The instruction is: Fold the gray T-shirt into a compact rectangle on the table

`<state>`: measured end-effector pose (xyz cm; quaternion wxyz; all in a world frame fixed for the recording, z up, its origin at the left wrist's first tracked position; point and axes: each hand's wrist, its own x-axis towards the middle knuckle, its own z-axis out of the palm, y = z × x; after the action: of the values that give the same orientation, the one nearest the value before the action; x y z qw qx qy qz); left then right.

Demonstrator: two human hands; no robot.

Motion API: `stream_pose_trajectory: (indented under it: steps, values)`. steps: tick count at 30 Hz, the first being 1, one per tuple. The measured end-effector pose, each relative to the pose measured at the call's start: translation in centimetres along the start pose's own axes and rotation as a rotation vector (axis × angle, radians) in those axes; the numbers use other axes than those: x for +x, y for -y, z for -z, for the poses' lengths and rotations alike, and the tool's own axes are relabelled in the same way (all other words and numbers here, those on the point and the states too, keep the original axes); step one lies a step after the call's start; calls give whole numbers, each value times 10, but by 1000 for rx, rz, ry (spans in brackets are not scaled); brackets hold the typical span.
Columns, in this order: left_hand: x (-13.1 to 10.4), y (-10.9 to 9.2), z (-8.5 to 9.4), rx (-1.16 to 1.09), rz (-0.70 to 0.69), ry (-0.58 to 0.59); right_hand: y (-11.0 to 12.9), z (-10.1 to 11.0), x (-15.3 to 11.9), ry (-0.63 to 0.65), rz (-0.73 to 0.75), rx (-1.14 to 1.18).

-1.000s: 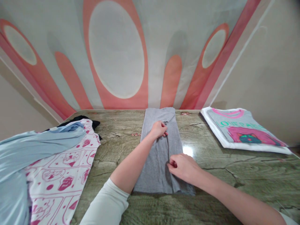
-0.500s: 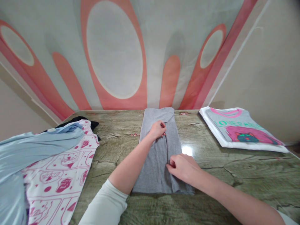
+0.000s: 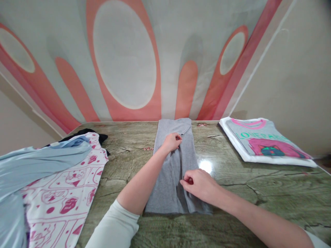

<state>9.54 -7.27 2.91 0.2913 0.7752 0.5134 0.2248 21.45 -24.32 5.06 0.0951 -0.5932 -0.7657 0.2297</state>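
Note:
A grey garment (image 3: 165,186), folded into a long narrow strip, lies lengthwise in front of me; its exact kind does not show. Along its middle runs a loose fabric edge, slightly raised at the near half, with dark shadow under it. My left hand (image 3: 172,142) pinches this edge at the upper part of the strip, fingers closed. Nearer to me, my right hand (image 3: 199,184) pinches the same edge from the right side, thumb and forefinger together. The fingertips of both hands are partly hidden.
At the left lie a light blue garment (image 3: 46,162), a white garment with pink print (image 3: 62,203) and a black cloth (image 3: 102,138). A folded stack of shirts (image 3: 271,141) sits at the right on the wood-patterned table (image 3: 232,213). A patterned wall (image 3: 124,58) stands behind.
My right hand has moved slightly left with the fabric edge, which stands a little more raised. My left hand stays at nearly the same spot.

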Motion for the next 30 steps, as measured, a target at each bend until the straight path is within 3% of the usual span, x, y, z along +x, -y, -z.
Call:
stream_pose_trajectory:
  steps: [6,11,13,15,18,23,28,30]
  values:
    - [-2,3,-3,180,-23,-50,-1,-6,1,-5,57,-52]
    - [-4,2,-4,250,2,-21,-7,7,3,32,123,108]
    - [-5,1,-3,259,3,-7,-18,15,12,-43,134,161]
    - [-7,-2,-1,262,4,0,-34,20,25,-205,153,161]
    - [-7,-3,0,265,6,3,-64,18,46,-376,231,39]
    - [-8,-3,0,292,8,15,-90,3,58,-178,220,-177]
    - [-15,-15,3,344,25,-20,-83,-1,51,-156,164,-212]
    - [-18,-22,4,387,-50,-32,-82,2,50,-154,169,-205]
